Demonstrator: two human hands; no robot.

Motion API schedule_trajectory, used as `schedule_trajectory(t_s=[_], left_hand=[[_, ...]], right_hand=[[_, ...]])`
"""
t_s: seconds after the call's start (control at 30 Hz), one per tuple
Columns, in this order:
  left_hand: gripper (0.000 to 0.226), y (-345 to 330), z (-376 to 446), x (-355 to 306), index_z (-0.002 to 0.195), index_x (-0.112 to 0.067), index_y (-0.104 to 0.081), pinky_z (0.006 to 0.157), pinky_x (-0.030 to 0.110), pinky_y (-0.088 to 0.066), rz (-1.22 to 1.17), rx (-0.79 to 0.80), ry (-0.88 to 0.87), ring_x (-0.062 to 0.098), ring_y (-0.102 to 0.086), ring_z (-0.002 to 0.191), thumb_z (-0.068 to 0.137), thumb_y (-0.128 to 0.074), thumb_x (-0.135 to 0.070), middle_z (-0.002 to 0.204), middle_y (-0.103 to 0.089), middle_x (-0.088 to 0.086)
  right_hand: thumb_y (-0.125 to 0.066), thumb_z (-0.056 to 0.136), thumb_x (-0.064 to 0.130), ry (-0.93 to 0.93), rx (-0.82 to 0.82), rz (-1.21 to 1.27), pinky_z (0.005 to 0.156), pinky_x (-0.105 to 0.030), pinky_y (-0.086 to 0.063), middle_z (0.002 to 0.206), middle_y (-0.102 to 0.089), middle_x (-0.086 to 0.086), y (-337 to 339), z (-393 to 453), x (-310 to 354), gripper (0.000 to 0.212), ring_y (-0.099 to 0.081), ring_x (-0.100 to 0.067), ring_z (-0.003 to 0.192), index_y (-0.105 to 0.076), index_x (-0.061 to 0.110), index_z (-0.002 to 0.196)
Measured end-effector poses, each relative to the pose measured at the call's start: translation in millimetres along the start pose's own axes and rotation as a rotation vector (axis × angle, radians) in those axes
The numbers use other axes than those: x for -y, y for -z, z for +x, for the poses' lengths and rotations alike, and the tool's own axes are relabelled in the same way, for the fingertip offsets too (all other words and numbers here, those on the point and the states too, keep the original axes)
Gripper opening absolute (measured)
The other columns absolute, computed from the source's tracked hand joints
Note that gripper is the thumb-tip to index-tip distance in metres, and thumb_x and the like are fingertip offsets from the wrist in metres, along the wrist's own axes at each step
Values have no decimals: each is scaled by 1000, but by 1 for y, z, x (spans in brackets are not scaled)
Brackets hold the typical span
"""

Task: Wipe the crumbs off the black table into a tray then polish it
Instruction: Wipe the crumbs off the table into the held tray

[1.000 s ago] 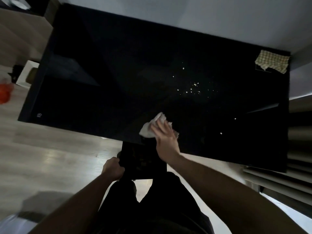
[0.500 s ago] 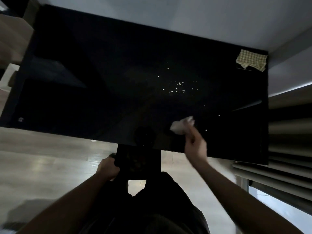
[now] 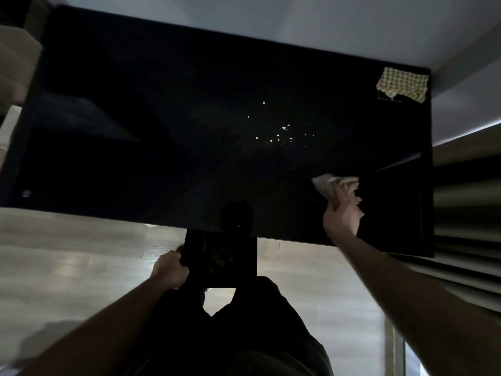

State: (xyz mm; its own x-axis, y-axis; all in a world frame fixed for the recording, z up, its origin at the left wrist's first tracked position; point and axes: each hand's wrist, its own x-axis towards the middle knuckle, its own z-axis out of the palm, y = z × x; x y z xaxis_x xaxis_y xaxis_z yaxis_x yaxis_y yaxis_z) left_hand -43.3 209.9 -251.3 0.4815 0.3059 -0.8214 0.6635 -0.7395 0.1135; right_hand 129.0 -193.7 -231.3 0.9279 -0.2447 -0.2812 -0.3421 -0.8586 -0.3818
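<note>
On the black table (image 3: pixel 135 118), crumbs (image 3: pixel 282 132) lie centre; at four o'clock the right hand (image 3: pixel 342 213) grips a pale cloth (image 3: pixel 329 184). At six o'clock the left hand (image 3: pixel 169 270) clasps the dark tray (image 3: pixel 219 263).

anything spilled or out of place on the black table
Yes: pale crumbs lie scattered mid-table, not yet wiped, and a few sit at the near edge above the tray. A checked cloth lies crumpled in the far right corner.
</note>
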Motion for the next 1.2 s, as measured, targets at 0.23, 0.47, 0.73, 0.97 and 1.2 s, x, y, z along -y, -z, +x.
schedule_trajectory(t_s=[0.23, 0.47, 0.73, 0.97, 1.2], left_hand=[[5, 2, -4, -7, 79, -19, -61, 65, 28, -44, 30, -1, -47, 27, -68, 86, 74, -60, -17, 77, -62, 0], [9, 0, -3, -6, 80, -15, -65, 65, 28, -43, -12, 5, -30, 30, -69, 89, 72, -62, -18, 82, -70, 8], [20, -1, -3, -2, 84, -14, -67, 67, 28, -48, -32, 14, -11, 29, -70, 92, 69, -58, -24, 89, -74, 8], [29, -5, 5, -1, 89, -12, -69, 64, 27, -50, -69, -23, 38, 26, -71, 81, 66, -54, -22, 84, -72, 5], [25, -5, 6, -3, 85, -13, -69, 63, 27, -46, -49, -37, 34, 27, -69, 82, 66, -55, -19, 81, -71, 5]], right_hand=[[-51, 85, -9, 304, 215, 279, 118, -45, -39, 156, -51, 1, -74, -132, 82, 69, -43, -16, 147, -61, 33, 140], [-49, 98, 6, 290, 452, 474, 105, -7, -40, 142, -59, 25, -64, -162, 145, 59, -54, 8, 130, -58, 46, 140], [-54, 101, 6, 277, 120, 334, 108, -19, -40, 150, -57, 8, 0, -5, 130, 51, -54, -8, 133, -59, 35, 143], [-46, 105, 12, 264, 113, 139, 116, -32, -37, 164, -37, 7, -2, 92, 162, 51, -45, -21, 145, -48, 33, 152], [-51, 101, 10, 510, 240, -50, 127, -47, -20, 168, -30, 0, -62, 35, 171, 53, -21, -28, 157, -49, 25, 151]])
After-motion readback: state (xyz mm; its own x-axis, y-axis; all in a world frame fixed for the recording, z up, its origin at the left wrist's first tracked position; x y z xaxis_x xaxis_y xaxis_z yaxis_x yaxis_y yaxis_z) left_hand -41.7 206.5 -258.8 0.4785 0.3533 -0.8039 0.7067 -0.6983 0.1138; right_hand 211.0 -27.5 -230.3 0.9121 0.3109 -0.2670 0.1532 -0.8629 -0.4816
